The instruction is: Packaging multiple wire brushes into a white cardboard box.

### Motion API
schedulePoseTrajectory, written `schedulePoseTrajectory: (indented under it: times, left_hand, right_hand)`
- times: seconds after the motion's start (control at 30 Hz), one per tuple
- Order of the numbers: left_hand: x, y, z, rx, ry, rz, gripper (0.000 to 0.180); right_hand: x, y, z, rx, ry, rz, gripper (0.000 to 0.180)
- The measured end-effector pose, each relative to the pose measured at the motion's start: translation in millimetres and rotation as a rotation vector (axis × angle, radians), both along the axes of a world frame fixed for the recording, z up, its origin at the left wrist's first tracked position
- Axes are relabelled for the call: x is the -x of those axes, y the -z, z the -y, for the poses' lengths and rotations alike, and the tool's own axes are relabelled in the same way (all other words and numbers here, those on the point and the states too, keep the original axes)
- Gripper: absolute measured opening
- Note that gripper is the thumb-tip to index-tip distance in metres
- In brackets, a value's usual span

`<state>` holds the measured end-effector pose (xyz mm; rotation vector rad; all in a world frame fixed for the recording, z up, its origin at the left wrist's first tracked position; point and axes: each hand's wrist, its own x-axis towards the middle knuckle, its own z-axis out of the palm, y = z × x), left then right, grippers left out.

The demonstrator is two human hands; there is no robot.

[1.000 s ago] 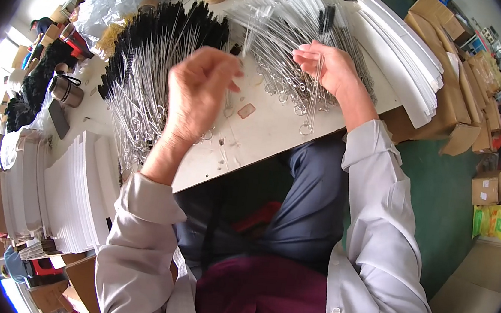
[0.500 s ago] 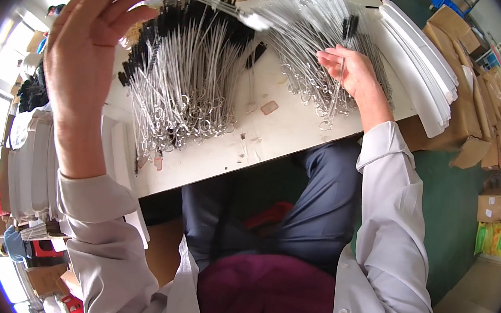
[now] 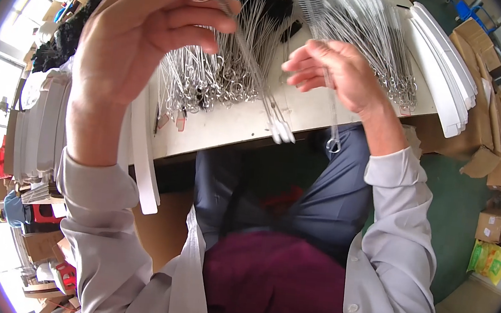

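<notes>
My left hand (image 3: 132, 39) is raised at the upper left, its fingers closed on the ring ends of a few thin wire brushes (image 3: 253, 66). Their white tips (image 3: 281, 130) hang down past the table's near edge. Right of them, my right hand (image 3: 346, 75) pinches a wire-handled tube brush (image 3: 309, 5) between thumb and forefinger, other fingers loosely stretched. Its grey bristles point up and away, while its ring end (image 3: 333, 145) dangles below the hand. Behind my left hand lies a pile of black-bristled brushes (image 3: 209, 86); white-bristled ones (image 3: 365, 26) are heaped behind my right hand.
The white table (image 3: 204, 137) ends just in front of my lap. Long white strips (image 3: 443, 69) are stacked at its right, beside cardboard boxes (image 3: 478, 112). More white strips (image 3: 43, 118) stand at the left.
My left hand has come rightward, and its brushes have swung from pointing right to hanging downward. My right hand has drawn its brush off the right pile, toward me and the left hand.
</notes>
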<state>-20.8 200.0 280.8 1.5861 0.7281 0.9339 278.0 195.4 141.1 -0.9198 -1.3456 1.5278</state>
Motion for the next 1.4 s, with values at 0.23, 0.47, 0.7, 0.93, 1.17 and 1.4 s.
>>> schedulePoseTrajectory:
  times: [0.23,0.47,0.7,0.93,1.17,1.4]
  left_hand:
    - [10.6,14.6,-25.6,0.028,0.070,0.056,0.030]
    - [16.8,48.9,-17.8,-0.089,-0.086,-0.138,0.028]
    - [10.7,90.6,-6.4,-0.379,-0.278,-0.370,0.010]
    - [8.2,116.4,15.0,-0.770,-0.412,-0.529,0.003]
    - [7.1,139.7,31.4,-1.126,-0.268,-0.688,0.015]
    - [-5.9,172.7,72.8,-0.434,-0.442,-0.507,0.026]
  right_hand:
    - [50.5,5.9,30.8,0.021,-0.278,-0.185,0.046]
    - [58.6,13.7,50.1,0.166,-0.309,-0.185,0.044]
    - [70.0,46.4,69.0,0.232,-0.240,-0.092,0.046]
    - [84.1,59.4,81.5,0.245,-0.208,-0.072,0.047]
    - [87.5,69.6,83.6,0.304,-0.149,-0.043,0.050]
    - [86.3,71.9,89.3,0.295,-0.173,-0.075,0.053]
